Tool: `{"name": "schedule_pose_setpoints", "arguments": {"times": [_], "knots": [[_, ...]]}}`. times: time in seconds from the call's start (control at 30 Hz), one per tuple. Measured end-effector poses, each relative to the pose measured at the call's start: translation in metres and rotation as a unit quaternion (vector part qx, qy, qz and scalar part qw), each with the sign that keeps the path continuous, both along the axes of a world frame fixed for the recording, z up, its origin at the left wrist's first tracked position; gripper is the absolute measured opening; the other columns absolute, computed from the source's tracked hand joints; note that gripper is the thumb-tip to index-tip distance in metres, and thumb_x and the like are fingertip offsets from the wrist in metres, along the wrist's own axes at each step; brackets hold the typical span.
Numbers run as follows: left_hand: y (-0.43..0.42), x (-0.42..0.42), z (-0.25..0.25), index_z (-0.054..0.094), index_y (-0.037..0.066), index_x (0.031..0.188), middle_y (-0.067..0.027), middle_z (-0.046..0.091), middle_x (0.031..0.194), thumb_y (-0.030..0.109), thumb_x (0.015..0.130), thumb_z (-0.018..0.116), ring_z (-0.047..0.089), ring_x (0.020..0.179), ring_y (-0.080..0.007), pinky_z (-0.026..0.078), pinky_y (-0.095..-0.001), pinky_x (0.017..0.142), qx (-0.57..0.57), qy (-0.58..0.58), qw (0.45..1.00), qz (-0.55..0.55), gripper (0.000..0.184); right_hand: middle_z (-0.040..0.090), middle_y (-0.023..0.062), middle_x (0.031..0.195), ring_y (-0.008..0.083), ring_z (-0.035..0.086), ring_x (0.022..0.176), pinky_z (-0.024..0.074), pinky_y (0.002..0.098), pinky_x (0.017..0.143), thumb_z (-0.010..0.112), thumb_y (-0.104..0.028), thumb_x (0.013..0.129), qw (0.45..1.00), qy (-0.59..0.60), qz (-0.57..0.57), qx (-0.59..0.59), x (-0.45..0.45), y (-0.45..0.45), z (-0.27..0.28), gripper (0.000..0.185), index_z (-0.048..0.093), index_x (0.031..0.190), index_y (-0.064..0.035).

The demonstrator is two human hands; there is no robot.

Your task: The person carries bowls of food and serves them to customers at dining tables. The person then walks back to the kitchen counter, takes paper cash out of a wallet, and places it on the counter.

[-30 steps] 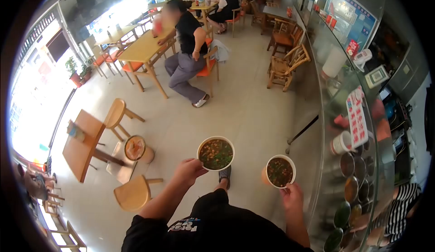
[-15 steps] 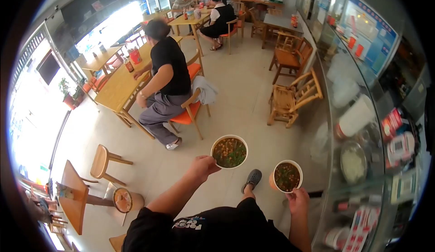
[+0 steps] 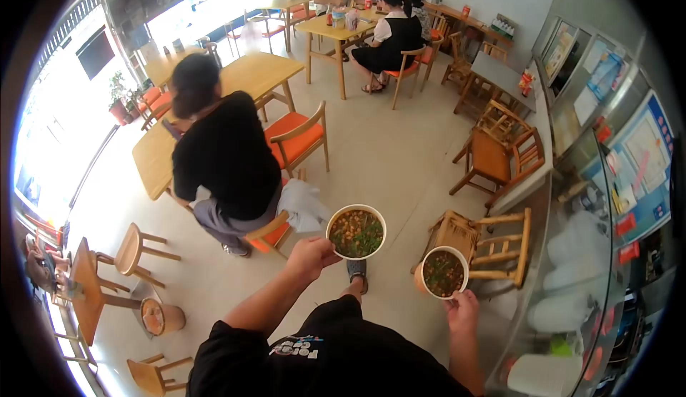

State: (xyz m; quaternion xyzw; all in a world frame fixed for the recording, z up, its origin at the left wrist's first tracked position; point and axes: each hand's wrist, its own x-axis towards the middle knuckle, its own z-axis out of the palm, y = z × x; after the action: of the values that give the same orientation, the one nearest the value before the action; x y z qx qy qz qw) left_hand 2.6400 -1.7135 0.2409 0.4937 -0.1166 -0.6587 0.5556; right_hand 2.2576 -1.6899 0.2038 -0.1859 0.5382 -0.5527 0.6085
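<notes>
In the head view, my left hand (image 3: 312,255) is closed narrowly on the near left edge of a round, white-rimmed bowl (image 3: 356,232) that looks like paper, filled with brown broth, small tan bean-like bits and chopped green leaves. My thumb lies along the rim; I cannot tell how the fingers beneath it are set. My right hand (image 3: 461,311) grips a second round, white-rimmed bowl with a tan outer wall (image 3: 444,273) at its lower right edge, fingertips up against the rim, and its broth is darker, with green pieces and a few tan bits. Both bowls are in front of me, face up and apart from each other, the left one a little farther out.

Below the left bowl I see a dark grey clog with holes (image 3: 357,272) on my foot, on the pale floor tiles (image 3: 371,157). Beyond the right bowl stands a tan wooden chair with a slatted back (image 3: 504,245). To my left, a person in a black top (image 3: 225,157) sits at a long yellow wooden table (image 3: 261,72), a light grey cloth (image 3: 304,204) hanging over the chair back. On my right runs a glass-fronted counter (image 3: 600,268).
</notes>
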Motion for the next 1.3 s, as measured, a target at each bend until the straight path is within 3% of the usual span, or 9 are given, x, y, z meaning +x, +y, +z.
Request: {"name": "schedule_pose_setpoints", "arguments": {"times": [0.3,0.33,0.4,0.53,0.6,0.73,0.83,0.9,1.3], "knots": [[-0.315,0.050,-0.017,0.055,-0.010,0.087,-0.0145,0.059,0.089,-0.002,0.075,0.053,0.063,0.083,-0.0258,0.055,-0.0385,0.082,0.018,0.004,0.998,0.052,0.014,0.057,0.0065,0.082,0.0183,0.058,0.075,0.0529,0.0360,0.075,0.053,0.002,0.081,0.999,-0.022,0.047,-0.003,0.062,-0.355,0.011,0.009,0.050,0.076,-0.0039],[-0.269,0.056,-0.001,0.055,-0.009,0.087,-0.0141,0.058,0.088,-0.002,0.075,0.053,0.063,0.083,-0.0260,0.055,-0.0386,0.082,0.013,-0.004,0.999,0.051,0.014,0.058,0.0071,0.084,0.0186,0.059,0.077,0.0530,0.0365,0.075,0.053,0.002,0.082,0.999,-0.016,0.046,-0.022,0.067,-0.307,0.025,0.009,0.050,0.076,-0.0040],[-0.362,0.075,-0.008,0.054,-0.009,0.087,-0.0141,0.058,0.088,-0.002,0.075,0.053,0.063,0.083,-0.0259,0.055,-0.0385,0.082,0.017,-0.005,0.996,0.082,0.013,0.059,0.0088,0.089,0.0194,0.059,0.082,0.0529,0.0376,0.076,0.053,0.001,0.082,0.995,-0.042,0.086,-0.024,0.091,-0.423,0.014,0.007,0.050,0.078,-0.0040],[-0.445,0.098,0.021,0.054,-0.007,0.085,-0.0144,0.059,0.090,-0.002,0.076,0.053,0.063,0.083,-0.0253,0.054,-0.0393,0.083,0.007,-0.017,0.993,0.115,0.011,0.060,0.0080,0.092,0.0196,0.059,0.084,0.0520,0.0375,0.078,0.053,0.001,0.082,0.993,-0.021,0.120,-0.005,0.119,-0.533,0.030,0.006,0.051,0.079,-0.0038],[-0.516,0.133,0.000,0.054,-0.006,0.084,-0.0137,0.061,0.090,-0.002,0.076,0.053,0.063,0.084,-0.0249,0.053,-0.0389,0.084,0.013,-0.017,0.986,0.163,0.009,0.060,0.0076,0.095,0.0199,0.060,0.087,0.0520,0.0379,0.079,0.053,0.002,0.081,0.980,-0.038,0.194,-0.023,0.160,-0.638,-0.005,0.005,0.052,0.081,-0.0032],[-0.592,0.170,-0.003,0.054,-0.006,0.085,-0.0141,0.061,0.090,-0.002,0.076,0.052,0.063,0.086,-0.0254,0.053,-0.0385,0.083,0.010,-0.005,0.980,0.199,0.009,0.060,0.0074,0.098,0.0188,0.059,0.091,0.0506,0.0361,0.081,0.053,0.000,0.082,0.969,-0.014,0.247,-0.004,0.210,-0.744,0.004,0.004,0.053,0.082,-0.0030],[-0.673,0.229,-0.001,0.056,-0.012,0.098,-0.0186,0.063,0.099,-0.001,0.079,0.053,0.064,0.091,-0.0287,0.051,-0.0411,0.086,0.017,-0.008,0.971,0.237,0.023,0.060,0.0077,0.098,0.0188,0.059,0.091,0.0502,0.0361,0.082,0.053,-0.001,0.082,0.953,-0.008,0.302,-0.011,0.289,-0.853,0.015,0.002,0.053,0.083,-0.0032],[-0.732,0.265,-0.015,0.054,-0.006,0.084,-0.0158,0.061,0.091,-0.002,0.078,0.052,0.063,0.085,-0.0263,0.053,-0.0398,0.083,0.024,0.007,0.960,0.278,0.008,0.060,0.0077,0.098,0.0188,0.059,0.091,0.0502,0.0373,0.083,0.053,-0.002,0.083,0.937,-0.007,0.349,-0.013,0.339,-0.939,0.014,0.002,0.054,0.084,-0.0029],[-0.966,0.490,-0.026,0.055,-0.008,0.084,-0.0180,0.063,0.086,-0.001,0.079,0.050,0.064,0.082,-0.0273,0.053,-0.0427,0.082,0.030,-0.015,0.950,0.309,0.010,0.059,0.0052,0.085,0.0161,0.058,0.083,0.0507,0.0371,0.081,0.057,-0.002,0.082,0.919,-0.036,0.392,-0.002,0.607,-1.219,0.019,0.009,0.051,0.076,-0.0063]]}}
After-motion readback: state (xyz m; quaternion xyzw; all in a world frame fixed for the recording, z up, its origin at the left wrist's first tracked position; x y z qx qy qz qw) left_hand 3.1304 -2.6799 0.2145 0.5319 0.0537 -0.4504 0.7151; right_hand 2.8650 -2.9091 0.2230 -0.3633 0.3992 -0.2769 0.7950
